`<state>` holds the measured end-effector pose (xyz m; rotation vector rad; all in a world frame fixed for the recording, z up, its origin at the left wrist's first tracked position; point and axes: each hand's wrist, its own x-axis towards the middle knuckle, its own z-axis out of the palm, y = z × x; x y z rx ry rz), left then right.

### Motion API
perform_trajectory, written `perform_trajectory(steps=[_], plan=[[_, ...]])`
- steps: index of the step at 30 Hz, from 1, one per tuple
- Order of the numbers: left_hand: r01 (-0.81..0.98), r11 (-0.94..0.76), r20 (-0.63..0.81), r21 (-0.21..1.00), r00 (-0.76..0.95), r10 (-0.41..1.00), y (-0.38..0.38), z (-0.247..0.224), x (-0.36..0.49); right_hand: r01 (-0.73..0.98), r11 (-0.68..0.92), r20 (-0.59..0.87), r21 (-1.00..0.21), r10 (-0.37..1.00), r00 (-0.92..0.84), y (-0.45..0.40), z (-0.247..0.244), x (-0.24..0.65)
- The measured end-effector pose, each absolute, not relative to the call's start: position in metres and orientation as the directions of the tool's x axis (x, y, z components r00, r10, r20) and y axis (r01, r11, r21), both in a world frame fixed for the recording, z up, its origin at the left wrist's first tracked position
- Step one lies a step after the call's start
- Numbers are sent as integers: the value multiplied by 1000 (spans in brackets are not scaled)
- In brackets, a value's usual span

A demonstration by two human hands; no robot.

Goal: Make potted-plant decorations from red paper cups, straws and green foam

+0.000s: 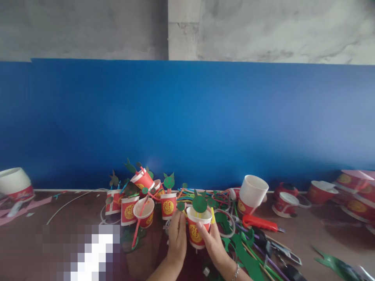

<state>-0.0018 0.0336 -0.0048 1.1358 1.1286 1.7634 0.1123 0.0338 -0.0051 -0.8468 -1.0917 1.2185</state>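
Observation:
Just right of centre, a red and white paper cup [195,230] with a gold emblem is held upright between both hands. A green paper head with ears [199,203] rises from its mouth, and small green discs stand out at both sides on yellow strips. My left hand [177,236] has its fingers together along the cup's left side. My right hand [213,242] grips the right side, its thumb on the front of the cup. A similar finished-looking cup [168,206] with a green cat-like head stands to the left.
More decorated cups [143,212] cluster at the left. A stack of white cups [253,193], a red cutter [260,223], green paper scraps [247,259], scissors and sticks lie at the right. Further cups [322,191] stand far right. A blue panel [187,117] borders the table's back.

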Motion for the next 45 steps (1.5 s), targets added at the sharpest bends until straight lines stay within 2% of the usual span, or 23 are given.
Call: perform_trajectory(steps=[4,9,12,18,22,32,39,42,45], plan=[[23,-342,333,940,-294,896,33,-5,-3,-264,227,223,-937,974,46,36,-9,114],[26,-350,343,936,-282,896,36,-6,-5,-224,254,253,-941,967,36,38,-10,115],[-74,-309,280,948,-262,923,38,-7,-4,-212,270,271,-939,962,25,39,-12,116],[-483,-165,136,860,-96,986,38,-1,1,-222,196,202,-955,979,-3,41,-18,119],[-588,-80,102,805,4,995,39,3,-1,-235,189,198,-954,980,-18,41,-18,121],[-585,-50,142,810,112,983,40,3,-8,-170,224,238,-960,969,-66,42,-22,123],[-570,-121,108,812,-57,993,47,-7,-4,-243,160,163,-957,987,10,41,-15,120],[-475,-225,197,851,-109,974,44,-7,-2,-335,91,84,-938,996,37,40,-7,120],[-263,-384,357,885,-144,923,38,-9,-1,-409,60,20,-910,995,102,46,12,125]])
